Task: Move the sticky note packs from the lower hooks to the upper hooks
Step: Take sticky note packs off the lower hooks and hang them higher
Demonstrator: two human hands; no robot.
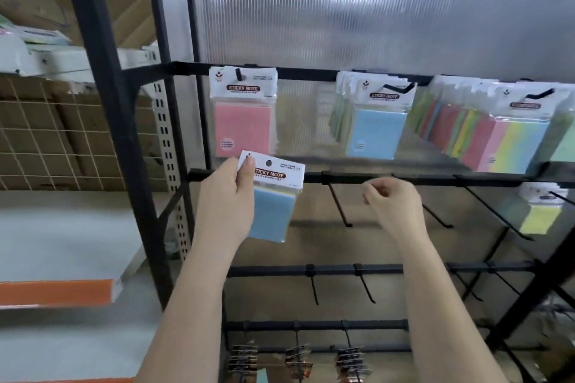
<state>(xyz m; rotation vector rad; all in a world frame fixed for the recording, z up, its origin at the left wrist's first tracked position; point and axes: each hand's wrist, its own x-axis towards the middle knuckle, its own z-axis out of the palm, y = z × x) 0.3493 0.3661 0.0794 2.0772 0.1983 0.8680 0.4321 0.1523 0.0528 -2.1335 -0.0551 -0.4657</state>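
Observation:
My left hand (225, 199) grips a blue sticky note pack (273, 202) by its white header card, just below the pink pack (242, 112) that hangs on the upper left hook (238, 73). My right hand (393, 207) hovers in front of the lower rail (404, 179) with its fingers curled and nothing in them. On the upper rail hang a bunch of blue and green packs (375, 121) and a long row of multicoloured packs (504, 134). One green-yellow pack (536, 211) hangs from a lower hook at the right.
Bare black hooks (340, 208) stick out from the lower rail and from the rails beneath. Binder clips (298, 357) hang on the bottom rail. The black rack post (109, 121) stands at the left, with a neighbouring shelf of cardboard boxes (46, 134) beyond it.

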